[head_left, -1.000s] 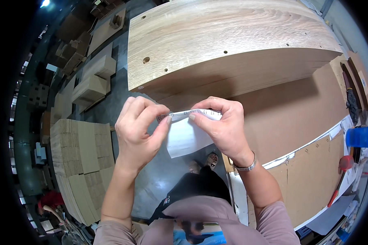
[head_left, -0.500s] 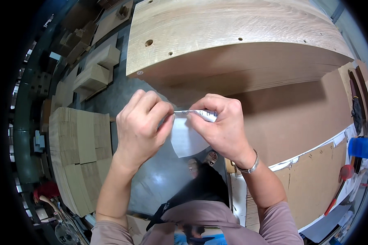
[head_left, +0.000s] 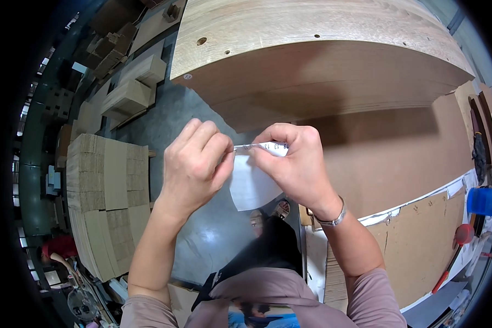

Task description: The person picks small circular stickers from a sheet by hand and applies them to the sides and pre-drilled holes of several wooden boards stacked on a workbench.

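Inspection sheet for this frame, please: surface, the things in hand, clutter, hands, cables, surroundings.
Surface: large wooden panel with drilled holes, lying over a brown board.
Things in hand: white paper sheet, pinched along its top edge.
Clutter: blue cup and a red-handled tool at the right.
Hands: left hand and right hand both grip the sheet.
Cables: nothing seen.
Surroundings: stacked boards on a grey floor.

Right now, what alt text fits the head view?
Two hands, left and right, pinch a small white sheet between them above a grey floor. A large wooden panel lies just beyond, with stacked boards at left.
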Demonstrator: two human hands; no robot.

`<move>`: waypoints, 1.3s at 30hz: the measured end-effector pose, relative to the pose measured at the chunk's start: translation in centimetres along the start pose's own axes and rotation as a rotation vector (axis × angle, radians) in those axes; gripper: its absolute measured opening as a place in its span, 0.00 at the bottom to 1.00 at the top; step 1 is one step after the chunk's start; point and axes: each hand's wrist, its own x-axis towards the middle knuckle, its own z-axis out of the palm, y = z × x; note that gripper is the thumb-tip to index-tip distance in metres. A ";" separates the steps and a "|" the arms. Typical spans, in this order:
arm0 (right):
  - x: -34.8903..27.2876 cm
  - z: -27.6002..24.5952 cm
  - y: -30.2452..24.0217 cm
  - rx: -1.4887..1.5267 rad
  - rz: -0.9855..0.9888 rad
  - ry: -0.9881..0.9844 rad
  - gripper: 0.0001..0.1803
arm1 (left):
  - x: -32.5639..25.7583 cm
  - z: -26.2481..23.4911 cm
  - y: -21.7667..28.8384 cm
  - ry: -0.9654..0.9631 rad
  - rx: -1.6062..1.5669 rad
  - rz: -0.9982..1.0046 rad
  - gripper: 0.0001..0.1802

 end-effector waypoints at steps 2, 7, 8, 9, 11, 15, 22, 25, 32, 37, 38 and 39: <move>0.0 0.0 -0.1 0.022 0.037 0.009 0.07 | -0.2 0.3 0.0 0.004 0.003 0.002 0.08; -0.1 -0.1 -0.1 0.176 0.130 0.101 0.09 | -0.7 0.8 -0.3 0.204 -0.174 -0.148 0.06; -0.2 -0.2 -0.2 0.178 0.128 0.098 0.09 | -0.6 0.9 -0.2 0.206 -0.171 -0.149 0.06; -0.3 -0.3 -0.4 0.180 0.149 0.105 0.08 | -0.5 1.2 0.1 0.331 -0.290 -0.292 0.05; -0.4 -0.5 -0.5 0.185 0.169 0.102 0.06 | -0.2 1.5 0.2 0.505 -0.409 -0.452 0.02; -1.1 -0.5 -0.7 0.215 0.183 0.105 0.07 | 1.3 3.2 -0.2 0.726 -0.550 -0.551 0.03; -2.0 -1.0 -0.4 0.248 0.194 0.100 0.07 | 2.6 4.2 -0.5 0.801 -0.554 -0.566 0.04; -2.3 -1.1 -0.4 0.253 0.191 0.098 0.07 | 2.7 4.8 -1.1 0.796 -0.535 -0.548 0.03; -2.8 -1.3 -0.5 0.302 0.236 0.080 0.07 | 3.6 5.1 -1.1 0.840 -0.521 -0.599 0.05; -2.9 -1.1 0.1 0.280 0.240 0.068 0.08 | 3.7 5.5 -1.3 0.869 -0.502 -0.595 0.05; -2.9 -1.1 0.1 0.269 0.244 0.066 0.08 | 3.7 5.5 -1.2 0.869 -0.503 -0.594 0.05; -3.0 -1.1 0.2 0.268 0.244 0.066 0.08 | 3.7 5.5 -1.1 0.882 -0.556 -0.615 0.06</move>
